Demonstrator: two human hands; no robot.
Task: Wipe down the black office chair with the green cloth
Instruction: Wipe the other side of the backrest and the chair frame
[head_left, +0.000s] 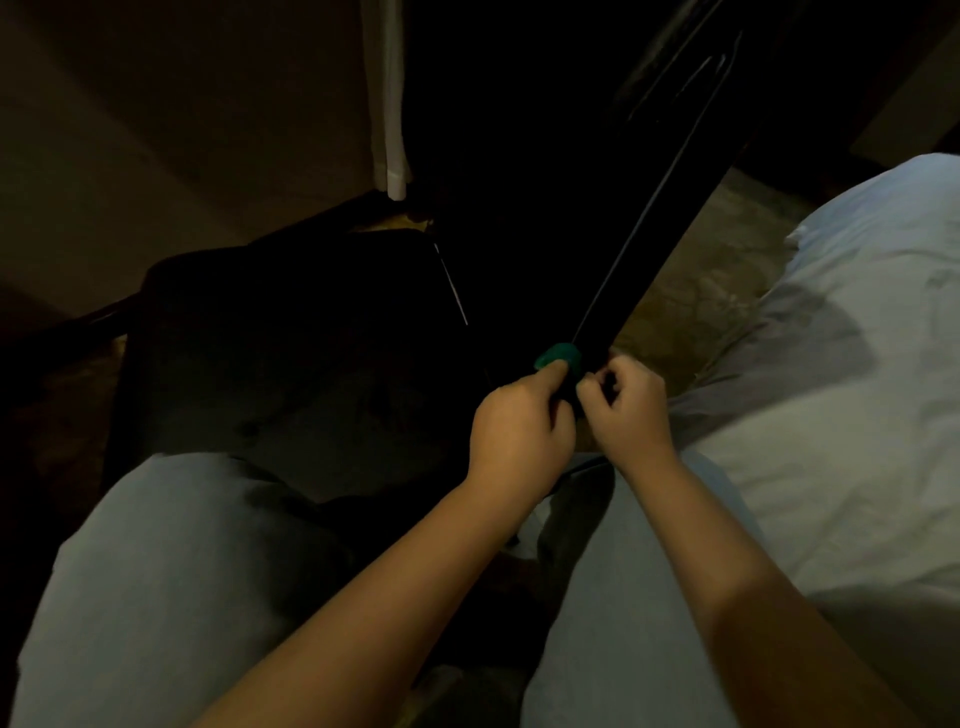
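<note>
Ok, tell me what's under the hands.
Only a bit of green cloth shows past the left hand, against the black chair. The rest is hidden by it and the right hand.

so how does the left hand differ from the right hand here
The left hand pinches the green cloth under its thumb; the right hand shows no green, and what it grips is too dark to tell. The left hand is left of the black chair panel; the right hand is at its right edge. Both sit curled at that panel's near end.
</note>
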